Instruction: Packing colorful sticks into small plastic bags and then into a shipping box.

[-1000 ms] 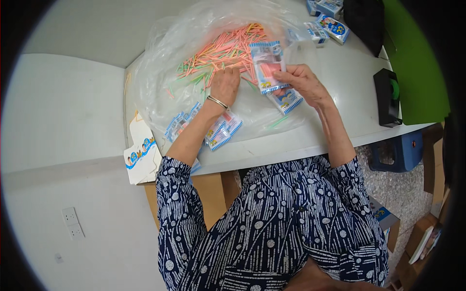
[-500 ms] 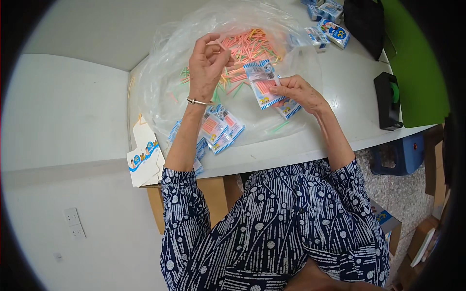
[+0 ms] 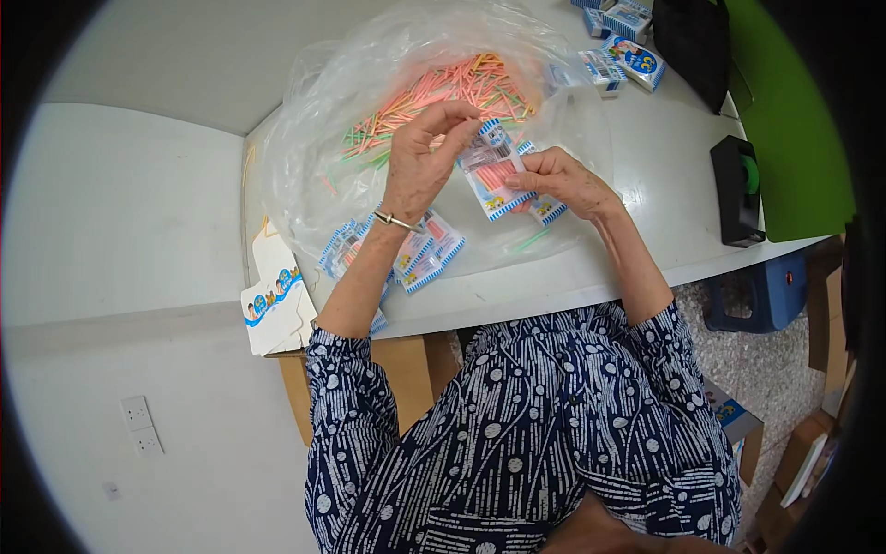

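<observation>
- White table (image 3: 651, 175) met a pale wall; printed white cartons (image 3: 270, 303) sat at its left end.
- Pile of sachets (image 3: 426, 263) lay near left, beside a clear plastic bag (image 3: 305, 152) with pastel sticks (image 3: 448, 85) heaped toward its far side.
- Left hand (image 3: 426, 159) had its fingertips at the striped sachet's far edge; whether they grasped anything, I couldn't tell.
- Striped sachet (image 3: 489, 175) was tilted above the bag, centre.
- Right hand (image 3: 568, 185) pinched its right edge; a light, steady pinch seemed best, sparing film and contents.
</observation>
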{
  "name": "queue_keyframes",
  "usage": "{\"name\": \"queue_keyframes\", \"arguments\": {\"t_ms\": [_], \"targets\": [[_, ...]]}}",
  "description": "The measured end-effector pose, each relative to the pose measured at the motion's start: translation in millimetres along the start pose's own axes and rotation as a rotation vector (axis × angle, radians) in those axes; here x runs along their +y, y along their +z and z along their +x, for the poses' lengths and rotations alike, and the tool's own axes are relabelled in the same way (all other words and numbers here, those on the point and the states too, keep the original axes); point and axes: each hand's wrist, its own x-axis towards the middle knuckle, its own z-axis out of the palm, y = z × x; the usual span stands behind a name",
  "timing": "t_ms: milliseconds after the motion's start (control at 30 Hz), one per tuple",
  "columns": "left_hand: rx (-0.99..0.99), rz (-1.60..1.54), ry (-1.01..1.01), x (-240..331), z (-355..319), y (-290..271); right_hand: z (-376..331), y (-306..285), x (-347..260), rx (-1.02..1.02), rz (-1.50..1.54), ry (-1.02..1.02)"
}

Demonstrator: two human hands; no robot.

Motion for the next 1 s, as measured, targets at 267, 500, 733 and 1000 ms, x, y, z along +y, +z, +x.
{"name": "queue_keyframes", "arguments": {"t_ms": [267, 500, 733, 1000], "targets": [[-0.121, 0.051, -0.093, -5, -4, 6, 3, -4, 6, 0.016, -0.056, -0.023], [-0.063, 0.099, -0.071, 9, -22, -29, 16, 45, -6, -0.060, 0.026, -0.062], [0.080, 0.105, -0.318, -11, -91, -89, 41, 69, 9, 0.006, -0.255, -0.032], [0.081, 0.967, 0.043, -40, -132, -94, 56, 88, 42, 0.169, -0.704, -0.164]]}}
